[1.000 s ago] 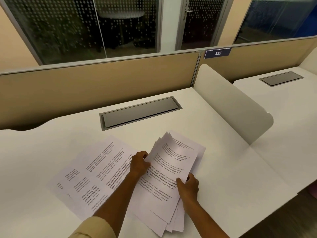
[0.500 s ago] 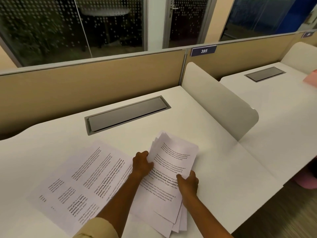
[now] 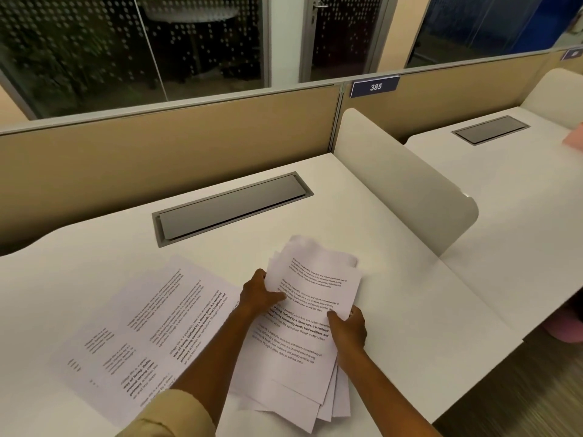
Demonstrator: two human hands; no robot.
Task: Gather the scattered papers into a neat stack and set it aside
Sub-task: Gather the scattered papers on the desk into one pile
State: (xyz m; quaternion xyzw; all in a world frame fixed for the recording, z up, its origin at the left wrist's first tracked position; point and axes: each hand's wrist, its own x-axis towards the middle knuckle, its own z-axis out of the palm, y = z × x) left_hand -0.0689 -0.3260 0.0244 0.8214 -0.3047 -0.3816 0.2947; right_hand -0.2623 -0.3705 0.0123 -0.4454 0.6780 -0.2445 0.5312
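A loose, fanned bunch of printed white papers [image 3: 310, 298] lies near the front middle of the white desk [image 3: 410, 310]. My left hand [image 3: 260, 293] grips the bunch's left edge and my right hand [image 3: 348, 326] grips its right edge, thumb on top. The sheets are uneven, with corners sticking out at the top and at the bottom right. Further printed sheets [image 3: 142, 329] lie spread flat on the desk to the left, partly under my left forearm.
A grey cable hatch [image 3: 232, 208] is set into the desk behind the papers. A beige partition [image 3: 157, 159] runs along the back, and a white rounded divider [image 3: 407, 181] stands at the right. A second desk [image 3: 520, 197] lies beyond it, with something pink [image 3: 574, 138] at its edge.
Both hands have pushed the bunch's edges inward, so the fanned sheets overlap more closely. The view has shifted to the right. The sheets on the left have not moved.
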